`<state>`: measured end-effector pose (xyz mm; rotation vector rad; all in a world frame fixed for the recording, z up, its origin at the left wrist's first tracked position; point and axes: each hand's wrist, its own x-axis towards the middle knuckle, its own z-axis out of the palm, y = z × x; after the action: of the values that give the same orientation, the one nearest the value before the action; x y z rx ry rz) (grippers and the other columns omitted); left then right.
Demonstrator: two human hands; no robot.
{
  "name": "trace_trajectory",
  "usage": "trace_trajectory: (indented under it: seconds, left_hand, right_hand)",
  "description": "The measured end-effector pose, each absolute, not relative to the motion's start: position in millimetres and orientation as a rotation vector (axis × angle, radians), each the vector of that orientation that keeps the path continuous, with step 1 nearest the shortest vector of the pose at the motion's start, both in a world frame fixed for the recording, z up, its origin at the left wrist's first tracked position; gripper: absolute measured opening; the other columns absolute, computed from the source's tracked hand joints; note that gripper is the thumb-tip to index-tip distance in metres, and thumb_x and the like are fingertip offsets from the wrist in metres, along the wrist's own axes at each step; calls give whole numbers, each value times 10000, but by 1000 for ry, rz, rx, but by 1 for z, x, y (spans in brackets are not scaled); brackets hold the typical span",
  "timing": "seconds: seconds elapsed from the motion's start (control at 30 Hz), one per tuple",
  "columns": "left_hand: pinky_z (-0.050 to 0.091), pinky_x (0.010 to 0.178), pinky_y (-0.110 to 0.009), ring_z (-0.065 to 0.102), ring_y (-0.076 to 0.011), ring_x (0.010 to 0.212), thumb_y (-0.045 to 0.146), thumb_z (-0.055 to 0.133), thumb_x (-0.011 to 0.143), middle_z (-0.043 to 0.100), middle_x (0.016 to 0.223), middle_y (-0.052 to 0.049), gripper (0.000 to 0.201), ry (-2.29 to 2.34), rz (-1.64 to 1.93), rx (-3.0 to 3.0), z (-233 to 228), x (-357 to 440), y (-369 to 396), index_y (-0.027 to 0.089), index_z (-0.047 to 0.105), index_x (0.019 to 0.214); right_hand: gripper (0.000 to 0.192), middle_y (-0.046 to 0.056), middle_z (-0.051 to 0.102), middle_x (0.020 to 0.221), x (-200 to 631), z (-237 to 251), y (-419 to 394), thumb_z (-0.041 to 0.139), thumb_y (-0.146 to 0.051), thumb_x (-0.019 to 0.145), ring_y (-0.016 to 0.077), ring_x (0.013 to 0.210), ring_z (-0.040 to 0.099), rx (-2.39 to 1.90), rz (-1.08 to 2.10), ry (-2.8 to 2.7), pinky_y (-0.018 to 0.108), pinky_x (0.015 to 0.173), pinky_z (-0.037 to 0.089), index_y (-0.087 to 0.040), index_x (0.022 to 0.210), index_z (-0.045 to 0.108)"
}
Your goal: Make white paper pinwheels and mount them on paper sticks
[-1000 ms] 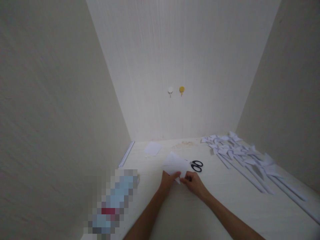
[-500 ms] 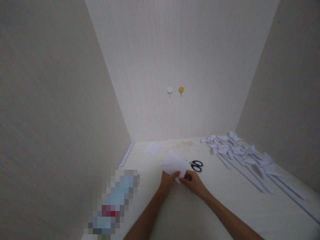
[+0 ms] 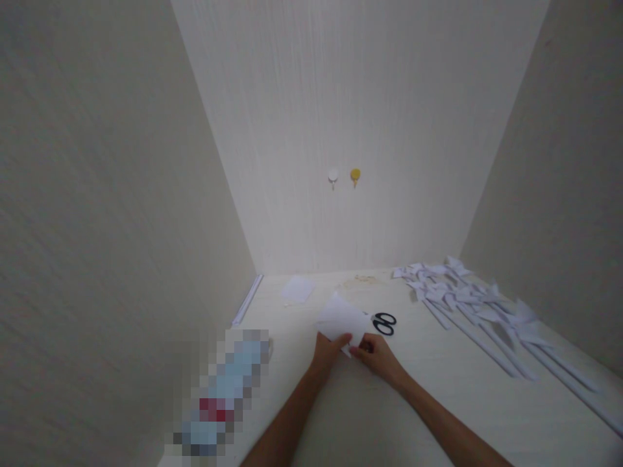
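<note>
Both hands are together at a white sheet of paper in the lower middle of the view. My left hand grips the sheet's near edge, its thumb on top and its other fingers hidden beneath. My right hand has thumb and fingertips pinched on the sheet's near right corner, close to the left thumb. Just beyond the right hand lies a pair of scissors with black handles; the paper partly covers their blades.
Several white paper pinwheels on rolled paper sticks lie at the right. Another white sheet and white paper sticks lie at the back left. A blurred-out, light-blue item is near left. Two hooks hang on the back wall.
The view has shifted very slightly. Both hands keep their hold on the paper in nearly the same place.
</note>
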<state>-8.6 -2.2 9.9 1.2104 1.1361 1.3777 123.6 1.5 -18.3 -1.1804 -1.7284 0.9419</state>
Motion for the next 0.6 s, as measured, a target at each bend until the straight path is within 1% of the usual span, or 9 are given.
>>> trace_trajectory:
  seconds: [0.17, 0.27, 0.4, 0.5, 0.6]
  left_hand:
    - [458, 718, -306, 593, -217, 796, 196, 656, 550, 646, 882, -97, 285, 1089, 1406, 1232, 10, -8, -4, 112, 624, 821]
    - [456, 719, -322, 593, -223, 792, 187, 659, 541, 650, 861, -101, 314, 1112, 1397, 1230, 9, -8, -3, 113, 623, 844]
    - [459, 703, -325, 599, -224, 765, 180, 664, 527, 659, 817, -94, 304, 1154, 1378, 1219, 8, -8, -1, 112, 630, 821]
    - [462, 694, -314, 601, -215, 755, 191, 660, 532, 659, 819, -85, 273, 1139, 1377, 1232, 9, -9, -1, 117, 635, 794]
    - [461, 701, -318, 600, -214, 761, 223, 660, 541, 658, 829, -83, 264, 1135, 1387, 1228, 9, -9, -1, 120, 636, 782]
  right_hand:
    - [241, -33, 439, 420, 125, -22, 3, 532, -309, 644, 76, 420, 348, -1198, 899, -1775, 198, 406, 261, -137, 476, 532]
    - [224, -28, 447, 434, 125, -22, 2, 539, -291, 636, 85, 439, 368, -1204, 856, -1769, 201, 419, 269, -137, 475, 532]
    - [195, -34, 450, 440, 124, -21, 2, 528, -266, 637, 89, 450, 382, -1151, 861, -1771, 206, 441, 280, -142, 488, 539]
    - [221, -45, 424, 415, 124, -20, 2, 542, -304, 622, 79, 423, 357, -1140, 929, -1721, 204, 421, 265, -149, 467, 515]
    - [240, -58, 391, 391, 126, -18, 3, 564, -341, 591, 66, 382, 330, -1094, 1123, -1575, 197, 388, 238, -156, 466, 478]
